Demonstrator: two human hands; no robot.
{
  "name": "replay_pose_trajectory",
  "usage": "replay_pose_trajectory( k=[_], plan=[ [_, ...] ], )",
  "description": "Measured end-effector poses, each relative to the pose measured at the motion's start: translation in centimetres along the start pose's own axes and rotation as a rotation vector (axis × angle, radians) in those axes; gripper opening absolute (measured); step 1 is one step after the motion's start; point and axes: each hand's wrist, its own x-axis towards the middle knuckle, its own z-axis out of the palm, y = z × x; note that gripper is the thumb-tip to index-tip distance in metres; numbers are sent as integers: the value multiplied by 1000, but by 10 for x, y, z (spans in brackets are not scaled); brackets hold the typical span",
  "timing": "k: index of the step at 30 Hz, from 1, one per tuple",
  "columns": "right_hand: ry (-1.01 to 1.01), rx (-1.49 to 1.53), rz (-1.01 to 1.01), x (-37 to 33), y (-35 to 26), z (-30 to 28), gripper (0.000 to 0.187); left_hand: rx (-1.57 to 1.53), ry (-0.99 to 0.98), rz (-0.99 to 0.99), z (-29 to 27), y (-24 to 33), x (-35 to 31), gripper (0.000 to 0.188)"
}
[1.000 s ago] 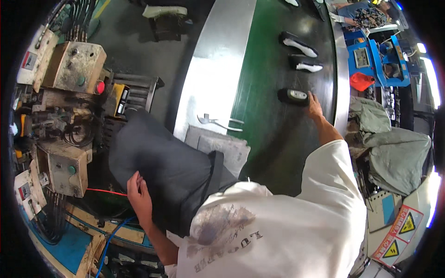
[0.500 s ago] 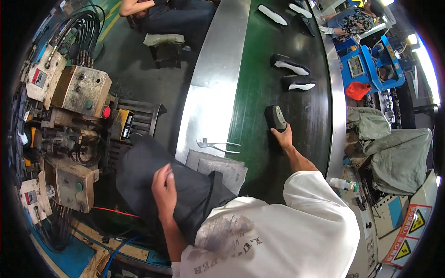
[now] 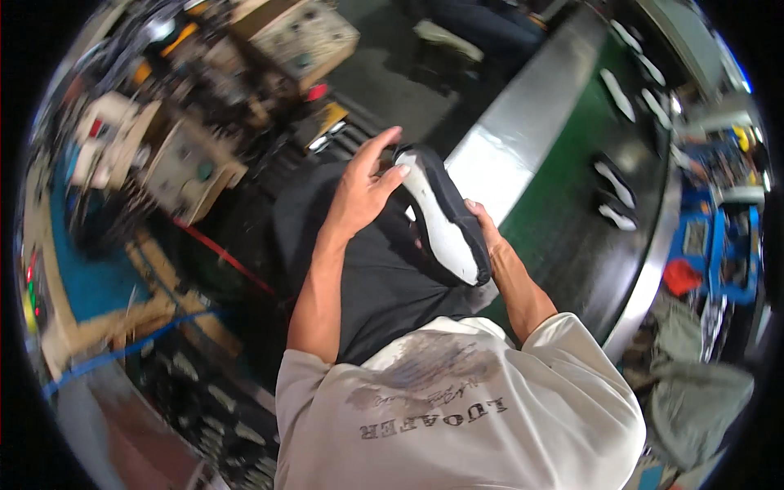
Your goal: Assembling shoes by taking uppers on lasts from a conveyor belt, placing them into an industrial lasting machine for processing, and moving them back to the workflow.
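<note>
A black shoe upper with a white underside is held over my lap, its underside turned up and its length slanting from upper left to lower right. My left hand is at the far end, thumb against the white underside and fingers beyond the edge. Around the near right side is my right hand; its thumb lies along the black side, and most of its fingers are hidden beneath. My dark trousers are below the shoe.
A green-black conveyor belt with a metal border runs up to the right, carrying several black-and-white shoes. Machinery with a control box stands at left. A stool and a person's dark-clothed legs are beyond. A blue machine frame stands right.
The shoe has come off the belt in my right hand to above my lap, white underside up. My left hand, empty before, has moved onto it. The view has turned leftward.
</note>
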Motion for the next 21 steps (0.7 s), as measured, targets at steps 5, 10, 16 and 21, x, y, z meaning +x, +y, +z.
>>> replay_pose_trajectory(
  k=[5,10,16,21],
  plan=[
    [102,-700,158,45,49,29,105,550,274,105,-67,7,-68,18],
    [12,-1439,161,56,54,96,113,606,335,96,-100,37,-134,27],
    [-206,-1804,-408,97,54,86,119,-220,347,120,-92,88,-159,94],
    [-314,-1851,-521,103,76,41,121,251,355,-50,-70,61,-164,60]
  ],
)
